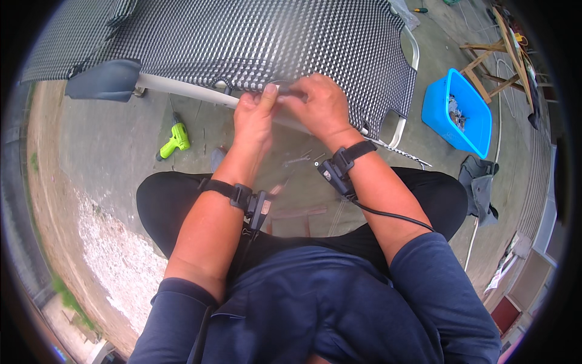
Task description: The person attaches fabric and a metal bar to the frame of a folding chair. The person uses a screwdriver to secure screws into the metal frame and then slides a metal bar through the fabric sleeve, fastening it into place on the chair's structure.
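Observation:
A black-and-white woven mesh sheet (242, 42) is stretched over a frame with a pale metal tube (188, 91) along its near edge. At that edge my left hand (256, 118) is closed, thumb on top, its fingertips pressed together by the tube. My right hand (322, 106) is closed in a pinch just to the right, slightly blurred. Something small and thin lies between the fingertips; its kind is hidden. A dark grey plastic piece (106, 80) covers the tube's left end. A braided black-and-white cord (400, 151) hangs out past the sheet's right corner.
A green cordless drill (177, 139) lies on the concrete floor to the left, and a wrench (296, 161) below my hands. To the right stand a blue plastic bin (436, 112) with small metal parts, a grey cloth bag (480, 185) and a wooden stand (515, 60).

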Motion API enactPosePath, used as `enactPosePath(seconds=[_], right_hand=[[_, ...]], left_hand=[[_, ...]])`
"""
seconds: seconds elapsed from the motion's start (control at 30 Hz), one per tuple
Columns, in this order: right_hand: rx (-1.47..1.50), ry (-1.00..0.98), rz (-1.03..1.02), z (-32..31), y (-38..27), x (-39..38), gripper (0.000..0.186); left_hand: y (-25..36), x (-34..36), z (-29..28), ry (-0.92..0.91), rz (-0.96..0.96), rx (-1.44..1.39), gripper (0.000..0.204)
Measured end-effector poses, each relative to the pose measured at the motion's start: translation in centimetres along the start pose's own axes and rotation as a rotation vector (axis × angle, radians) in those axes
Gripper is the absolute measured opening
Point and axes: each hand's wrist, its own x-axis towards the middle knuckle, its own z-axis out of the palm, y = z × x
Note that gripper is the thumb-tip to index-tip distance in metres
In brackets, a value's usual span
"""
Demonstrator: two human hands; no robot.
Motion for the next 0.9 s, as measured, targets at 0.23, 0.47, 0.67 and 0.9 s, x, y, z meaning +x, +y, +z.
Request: enactPosePath(seconds=[0.23,0.47,0.67,0.9], right_hand=[[0.038,-0.006,0.028,0.3,0.0,-0.1,0.027],[0.058,0.041,0.019,0.6,0.3,0.1,0.027],[0.049,0.066,0.006,1.1,0.7,-0.5,0.028],[0.035,0.109,-0.026,1.8,0.6,-0.4,0.026]], left_hand=[[-0.2,0.3,0.1,-0.003,0.016,-0.025,0.027],[0.1,0.5,0.1,-0.039,0.011,-0.055,0.032],[-0.5,0.5,-0.2,-0.03,0.01,-0.034,0.035],[-0.9,1.2,-1.2,-0.028,0.015,-0.009,0.034]])
